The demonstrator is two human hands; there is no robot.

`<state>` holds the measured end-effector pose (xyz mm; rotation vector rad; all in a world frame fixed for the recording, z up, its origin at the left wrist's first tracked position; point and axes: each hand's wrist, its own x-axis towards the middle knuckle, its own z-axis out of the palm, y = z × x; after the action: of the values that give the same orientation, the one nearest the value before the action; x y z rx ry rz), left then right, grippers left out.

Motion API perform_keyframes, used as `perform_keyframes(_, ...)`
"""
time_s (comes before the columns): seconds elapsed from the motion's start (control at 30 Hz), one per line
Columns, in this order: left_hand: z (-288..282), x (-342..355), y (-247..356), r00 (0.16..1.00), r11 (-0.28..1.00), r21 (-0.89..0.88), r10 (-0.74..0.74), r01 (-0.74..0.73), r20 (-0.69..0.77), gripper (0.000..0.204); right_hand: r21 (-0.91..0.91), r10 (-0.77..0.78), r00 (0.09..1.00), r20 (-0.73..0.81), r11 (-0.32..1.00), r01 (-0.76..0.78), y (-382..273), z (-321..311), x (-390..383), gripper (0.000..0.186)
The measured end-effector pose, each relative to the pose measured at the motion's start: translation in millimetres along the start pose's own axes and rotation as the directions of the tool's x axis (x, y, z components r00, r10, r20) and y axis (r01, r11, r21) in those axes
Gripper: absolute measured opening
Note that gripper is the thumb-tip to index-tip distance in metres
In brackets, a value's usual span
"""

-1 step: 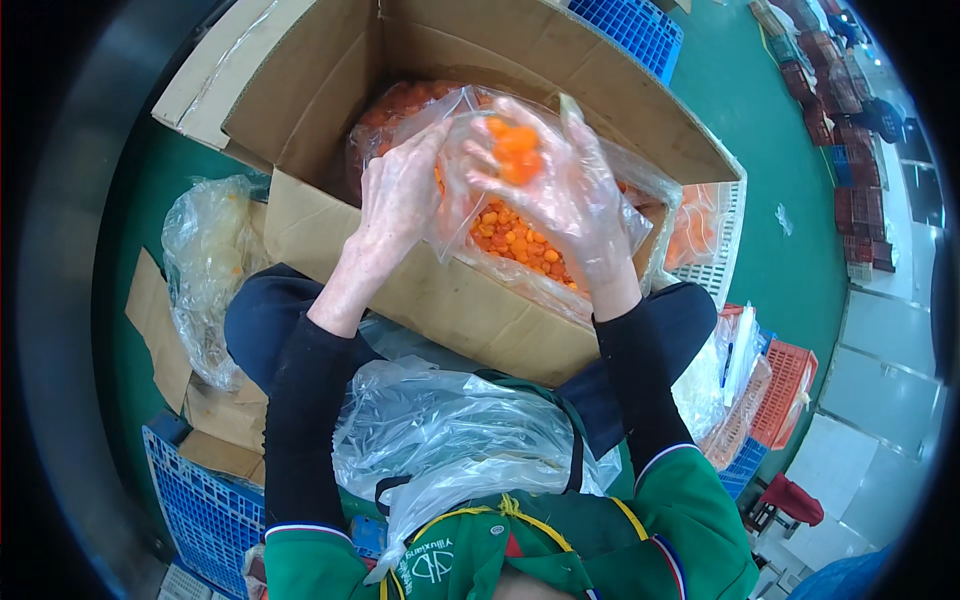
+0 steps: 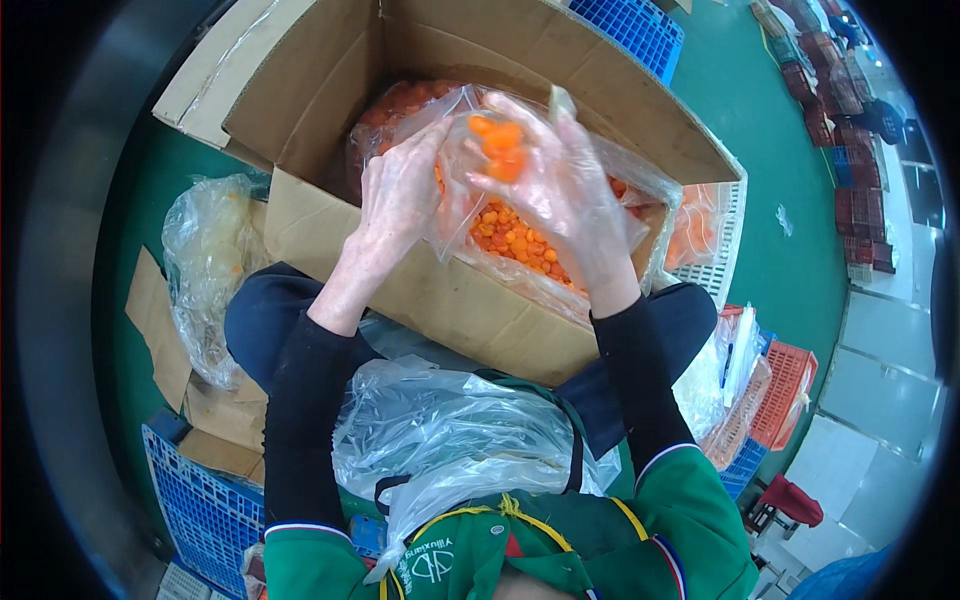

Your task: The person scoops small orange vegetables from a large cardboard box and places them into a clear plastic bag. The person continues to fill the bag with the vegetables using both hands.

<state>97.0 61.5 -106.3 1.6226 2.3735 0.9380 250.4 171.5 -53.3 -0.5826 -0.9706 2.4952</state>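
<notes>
My left hand (image 2: 402, 188) is closed on the rim of a clear plastic bag (image 2: 456, 228), pinching it above the open box. At its right is my right hand (image 2: 575, 185), in a thin clear glove, with the palm turned up and the fingers spread. A few blurred orange pieces (image 2: 503, 152), small and roundish, show in front of its fingers beside the bag's mouth; whether they still touch the hand I cannot tell. Beneath both hands, many similar orange pieces (image 2: 515, 238) fill a plastic liner (image 2: 655, 180) inside the cardboard box (image 2: 400, 290).
Crumpled clear plastic (image 2: 205, 270) and cardboard flaps (image 2: 155, 320) lie at left, above a blue crate (image 2: 200, 510). On the right stand a white crate (image 2: 735, 235) with bagged orange pieces and a red basket (image 2: 792, 385). Clear plastic sheeting (image 2: 450, 420) covers my lap.
The orange pieces have shifted slightly left, from the right palm toward the bag. My right hand has tilted a little; my left hand has stayed in place.
</notes>
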Motion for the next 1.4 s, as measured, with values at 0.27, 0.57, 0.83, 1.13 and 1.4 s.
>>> perform_keyframes(0.27, -2, -2, -6, 1.0, 1.0, 0.014, -0.007, 0.007, -0.016, 0.06, -0.595, -0.239, 0.955, -0.174, 0.799, 0.091, -4, -81, 7, 0.048)
perform_keyframes(0.57, -2, 4, -3, 1.0, 1.0, -0.011, 0.001, -0.002, -0.029, 0.058, -0.924, -0.371, 0.928, -0.035, -0.343, -0.172, 73, -187, 73, 0.051)
perform_keyframes(0.83, 0, 6, -1, 1.0, 1.0, -0.011, -0.014, 0.014, 0.008, 0.061, -0.879, -0.1, 0.989, 0.109, -0.475, 0.049, 96, -168, 49, 0.042)
perform_keyframes(1.13, 5, 5, -6, 1.0, 1.0, 0.006, 0.008, -0.008, 0.026, 0.062, -0.526, 0.126, 0.905, -0.406, 0.777, -0.345, 51, -176, 9, 0.044)
perform_keyframes(1.4, 4, 6, 0, 0.999, 1.0, 0.018, 0.016, -0.017, 0.049, 0.062, 0.272, 0.201, 0.96, -0.196, 0.951, -0.144, 46, -171, -6, 0.055)
